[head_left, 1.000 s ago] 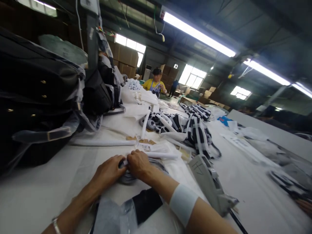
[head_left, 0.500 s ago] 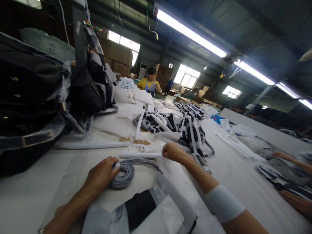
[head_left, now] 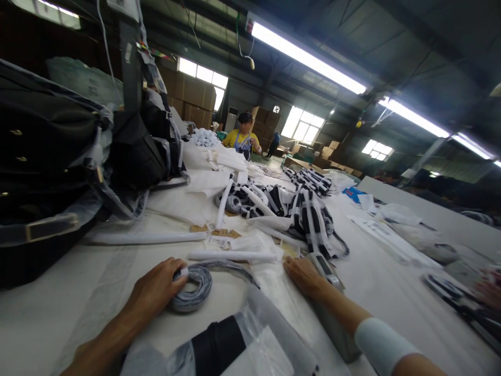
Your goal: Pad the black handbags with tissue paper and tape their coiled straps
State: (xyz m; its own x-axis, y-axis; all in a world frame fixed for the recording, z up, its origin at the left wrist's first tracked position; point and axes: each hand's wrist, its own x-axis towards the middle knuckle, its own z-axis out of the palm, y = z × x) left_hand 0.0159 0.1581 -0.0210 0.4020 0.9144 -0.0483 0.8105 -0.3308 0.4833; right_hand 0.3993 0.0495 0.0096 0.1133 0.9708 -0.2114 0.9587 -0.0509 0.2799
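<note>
My left hand is closed on the near-left side of a coiled grey strap in clear wrapping. A small white piece shows by my left thumb, and the strap's loose tail runs right across the table. Fingers together and bent down, my right hand rests on the table beside a grey device with a small dark window. What its fingertips grip, if anything, is hidden. Between the hands, just beyond the coil, lies a long white tube. A black bag part in clear plastic lies closest to me.
Large black bags stand along the left. Black-and-white wrapped straps are heaped mid-table, with white sheets behind. A co-worker in yellow is at the far end. Another person's blurred hand is at the right edge.
My right hand has left the end of the white tube and moved right and down to beside the grey device. My left hand stays on the coil, slightly shifted.
</note>
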